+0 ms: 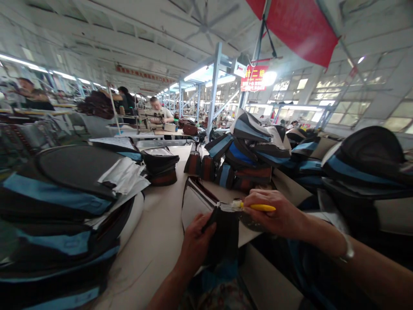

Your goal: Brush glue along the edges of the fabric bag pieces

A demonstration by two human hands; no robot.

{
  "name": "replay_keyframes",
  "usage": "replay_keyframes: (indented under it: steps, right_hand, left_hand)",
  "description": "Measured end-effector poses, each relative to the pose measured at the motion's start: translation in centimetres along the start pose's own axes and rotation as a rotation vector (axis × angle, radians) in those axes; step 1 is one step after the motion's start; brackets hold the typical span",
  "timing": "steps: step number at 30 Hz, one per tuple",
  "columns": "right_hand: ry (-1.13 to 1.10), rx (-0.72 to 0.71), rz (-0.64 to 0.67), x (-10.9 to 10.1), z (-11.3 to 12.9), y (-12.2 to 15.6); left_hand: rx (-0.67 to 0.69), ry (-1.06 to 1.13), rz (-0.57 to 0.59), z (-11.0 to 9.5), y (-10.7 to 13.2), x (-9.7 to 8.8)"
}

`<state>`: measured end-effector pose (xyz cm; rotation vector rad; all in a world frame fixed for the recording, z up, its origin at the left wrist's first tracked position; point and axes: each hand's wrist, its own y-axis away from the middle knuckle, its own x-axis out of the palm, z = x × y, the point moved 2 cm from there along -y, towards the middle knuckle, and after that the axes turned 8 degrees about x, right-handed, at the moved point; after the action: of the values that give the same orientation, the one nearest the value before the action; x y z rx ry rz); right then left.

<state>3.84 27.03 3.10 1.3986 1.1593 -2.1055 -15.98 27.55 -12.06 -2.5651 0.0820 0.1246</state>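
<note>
1. Fabric first: a dark, limp fabric piece (226, 228) hangs at the near edge of the long pale worktable (158, 241), and every place below is told from this piece.
2. At its lower left edge, the left hand (195, 243) has its fingers closed on the cloth, thumb on top, seemingly to keep the edge up and taut.
3. The left forearm rises from the bottom of the view and slants up and right to the piece, wrist fairly straight.
4. Just above and right of the piece, the right hand (274, 213) grips a small yellow-handled cutting tool (254, 207); the fingers are wrapped shut around the handle.
5. The tool's pale tip points left and meets the top edge of the piece, which probably explains why the cloth is held so high.
6. The right arm comes in from the lower right, bent inward, with a metal wristband (347, 251) on it.
7. Behind the piece lies a flat dark-rimmed panel with a pale face (195, 200).
8. Far left of the piece rises a stack of black and blue padded shell parts (61, 215); beyond it and to the right, a similar heap of blue, black and brown parts (251, 150).
9. Well beyond the piece, a seated person at a sewing station (158, 113) works apart.
</note>
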Motion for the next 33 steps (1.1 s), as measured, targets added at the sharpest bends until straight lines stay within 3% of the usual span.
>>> replay_keyframes:
  steps: [4,10,13,16,19,22,26,28,31,33]
  right_hand:
    - [-0.018,0.027,-0.053,-1.2,1.3,-0.1]
    - [-0.031,0.121,-0.046,2.5,0.9,-3.4]
    - [-0.091,0.137,-0.124,2.9,0.7,-4.9]
    - [-0.152,0.165,-0.223,2.0,1.0,-5.2]
    - [-0.177,0.218,-0.251,1.2,1.3,-4.6]
    - [-0.169,0.22,-0.157,1.1,1.3,-4.0]
    - [0.023,0.184,0.089,1.1,1.0,-3.9]
    - [0.139,0.168,0.078,0.8,1.1,-4.2]
    - [0.139,0.198,-0.018,0.8,1.3,-4.9]
    - [0.126,0.199,0.028,1.4,1.6,-5.2]
  left_hand:
    - [-0.002,0.015,-0.002,0.2,0.0,0.3]
    - [0.02,-0.006,0.018,0.3,0.1,1.1]
    - [0.064,-0.053,0.014,0.5,0.4,1.3]
    - [0.133,-0.178,0.031,0.8,0.9,1.8]
    - [0.25,-0.502,-0.018,1.3,1.4,2.3]
    - [0.461,-0.852,-0.103,1.4,1.8,2.7]
    - [0.677,-1.026,-0.108,1.4,2.1,3.2]
    - [0.716,-1.06,-0.08,1.4,2.3,3.4]
    - [0.726,-1.093,-0.072,1.5,2.4,3.6]
    - [0.719,-1.109,-0.072,1.5,2.5,3.6]
